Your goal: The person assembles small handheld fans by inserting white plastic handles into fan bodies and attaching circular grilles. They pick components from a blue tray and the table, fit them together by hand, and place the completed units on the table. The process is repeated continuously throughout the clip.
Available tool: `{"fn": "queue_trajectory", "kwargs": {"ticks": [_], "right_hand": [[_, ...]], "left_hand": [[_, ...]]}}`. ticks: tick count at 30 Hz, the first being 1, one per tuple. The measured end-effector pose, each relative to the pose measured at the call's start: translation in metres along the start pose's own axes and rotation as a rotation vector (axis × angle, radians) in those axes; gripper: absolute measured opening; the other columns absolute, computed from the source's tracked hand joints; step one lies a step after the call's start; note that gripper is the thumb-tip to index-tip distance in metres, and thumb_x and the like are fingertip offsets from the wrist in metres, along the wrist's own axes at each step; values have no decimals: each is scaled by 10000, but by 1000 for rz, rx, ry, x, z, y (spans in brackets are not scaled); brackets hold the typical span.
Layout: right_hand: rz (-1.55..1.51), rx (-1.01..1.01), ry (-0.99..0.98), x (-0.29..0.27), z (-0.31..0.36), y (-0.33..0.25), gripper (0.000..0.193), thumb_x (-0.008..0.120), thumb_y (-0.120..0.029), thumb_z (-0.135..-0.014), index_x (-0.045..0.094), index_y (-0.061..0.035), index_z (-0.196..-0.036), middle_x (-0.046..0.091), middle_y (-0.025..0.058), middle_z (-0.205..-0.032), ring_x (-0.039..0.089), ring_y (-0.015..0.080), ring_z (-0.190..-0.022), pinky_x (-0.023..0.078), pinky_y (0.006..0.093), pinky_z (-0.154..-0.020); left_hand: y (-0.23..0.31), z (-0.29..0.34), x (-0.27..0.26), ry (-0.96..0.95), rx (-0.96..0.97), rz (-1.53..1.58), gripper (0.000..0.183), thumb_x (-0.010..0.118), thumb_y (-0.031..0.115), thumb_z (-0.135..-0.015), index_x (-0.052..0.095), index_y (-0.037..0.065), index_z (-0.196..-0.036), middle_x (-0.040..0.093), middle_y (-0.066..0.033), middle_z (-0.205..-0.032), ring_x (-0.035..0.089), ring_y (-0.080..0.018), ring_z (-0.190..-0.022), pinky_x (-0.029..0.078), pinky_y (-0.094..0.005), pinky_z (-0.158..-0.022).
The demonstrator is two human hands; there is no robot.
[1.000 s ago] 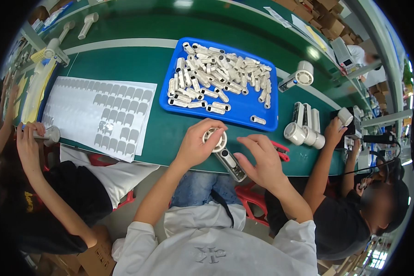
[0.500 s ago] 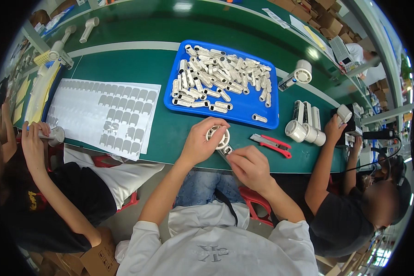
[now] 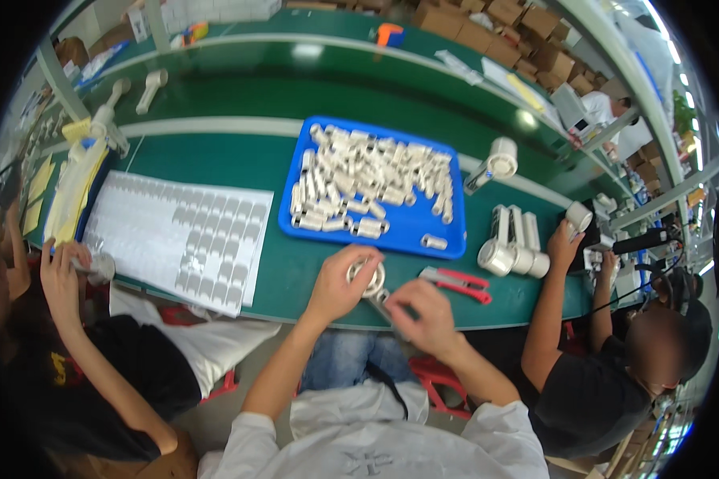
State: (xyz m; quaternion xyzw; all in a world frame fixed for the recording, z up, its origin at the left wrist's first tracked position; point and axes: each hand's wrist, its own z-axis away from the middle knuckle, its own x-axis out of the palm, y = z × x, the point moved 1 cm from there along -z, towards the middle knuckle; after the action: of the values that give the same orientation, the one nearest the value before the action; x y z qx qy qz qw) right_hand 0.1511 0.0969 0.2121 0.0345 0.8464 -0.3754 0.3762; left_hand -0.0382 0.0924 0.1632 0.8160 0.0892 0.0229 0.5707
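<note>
A white handheld fan (image 3: 378, 277) with a round head is held just above the near edge of the green table. My left hand (image 3: 337, 286) is wrapped round the fan's head, thumb across its front. The fan's handle slants down to the right, its lower part largely hidden by my right hand (image 3: 428, 316). That hand's fingers are curled and pinched together at the handle; blur obscures their exact contact. Just beyond my right hand lies a red utility knife (image 3: 460, 284). A blue tray (image 3: 411, 246) stands farther off, heaped with small white oblong parts (image 3: 367, 172).
Left of the tray lies a sheet of grey stickers (image 3: 136, 215). To the right, several white fans (image 3: 513, 257) lie together, and another fan (image 3: 501, 158) stands behind them. Co-workers flank me: a hand (image 3: 62, 279) at left and a hand (image 3: 563, 243) at right, both holding fans.
The view has tilted up, so the table and tray sit lower in the picture. Both my hands remain at the fan, my right fingers still curled by its handle.
</note>
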Motion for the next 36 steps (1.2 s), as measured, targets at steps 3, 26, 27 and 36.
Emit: {"fn": "queue_trajectory", "kwargs": {"ticks": [3,26,27,36], "right_hand": [[-90,104,-4,5,-4,-3,155,736,-27,-800,662,-21,-937,622,117,-889,633,257,-766,510,341,-670],[-504,539,-103,2,-6,14,85,689,-34,-871,646,-2,-937,609,16,-886,590,90,-814,489,246,-722],[-624,652,-120,0,-8,15,99,701,-48,-867,649,5,-934,611,15,-885,579,71,-790,476,221,-696],[-701,796,-226,0,-15,27,115,725,-80,-843,668,-5,-910,641,-9,-792,560,33,-705,457,192,-635]], "left_hand": [[5,1,-3,1,-60,-5,135,618,92,-913,682,-4,-983,702,-129,-952,681,-241,-873,513,-322,-788],[-3,3,-4,10,-72,11,141,612,102,-917,682,4,-992,704,-96,-946,655,-164,-873,512,-299,-801],[-3,2,-3,15,-81,46,145,607,104,-923,679,-1,-994,703,-88,-940,653,-145,-862,511,-286,-784],[-3,0,0,-5,-39,33,156,594,118,-932,686,12,-1001,702,-75,-951,651,-130,-851,509,-278,-765]]}}
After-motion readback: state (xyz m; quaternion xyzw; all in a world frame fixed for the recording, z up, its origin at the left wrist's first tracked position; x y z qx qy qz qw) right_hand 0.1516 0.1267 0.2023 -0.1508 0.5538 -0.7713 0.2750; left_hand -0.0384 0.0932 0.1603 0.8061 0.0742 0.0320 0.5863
